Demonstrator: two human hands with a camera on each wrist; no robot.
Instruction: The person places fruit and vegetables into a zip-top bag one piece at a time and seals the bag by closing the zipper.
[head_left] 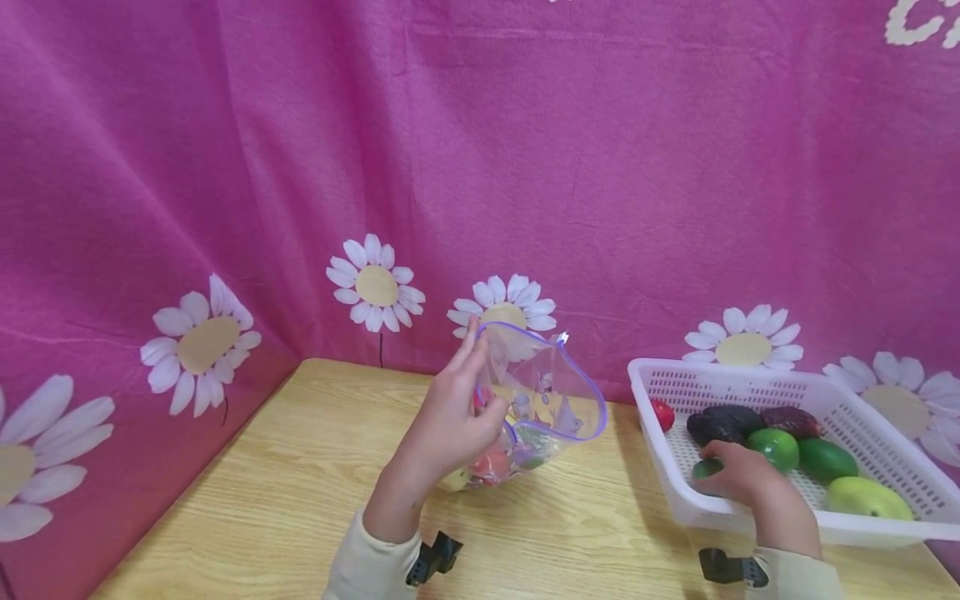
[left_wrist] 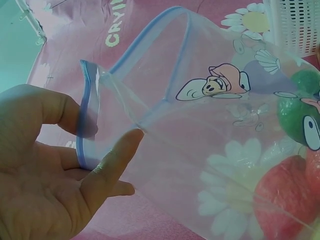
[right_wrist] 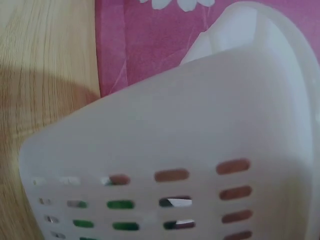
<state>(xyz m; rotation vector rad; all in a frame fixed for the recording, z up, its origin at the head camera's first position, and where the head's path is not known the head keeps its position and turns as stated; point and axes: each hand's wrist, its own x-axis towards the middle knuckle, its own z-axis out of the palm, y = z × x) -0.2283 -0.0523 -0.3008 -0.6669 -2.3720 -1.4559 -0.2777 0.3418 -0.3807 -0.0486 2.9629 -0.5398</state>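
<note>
My left hand [head_left: 450,417] grips the rim of a clear zip bag [head_left: 573,408] with a purple edge and cartoon prints. The bag's mouth gapes toward the right. Through its film in the left wrist view show a red fruit [left_wrist: 285,195] and a green one [left_wrist: 297,117], low in the bag. My right hand [head_left: 750,483] reaches into a white slotted basket [head_left: 847,527], its thumb and fingers around a small green fruit [head_left: 707,469] at the near left corner. Part of that fruit is hidden by the hand. The basket wall [right_wrist: 175,120] blocks the right wrist view.
Beside the right hand in the basket lie a round green fruit [head_left: 774,450], a longer green one [head_left: 827,460], a yellow-green mango [head_left: 870,498], several dark fruits [head_left: 712,427] and a red one [head_left: 662,414]. A pink daisy-patterned cloth [head_left: 600,167] hangs behind the wooden table [head_left: 300,467].
</note>
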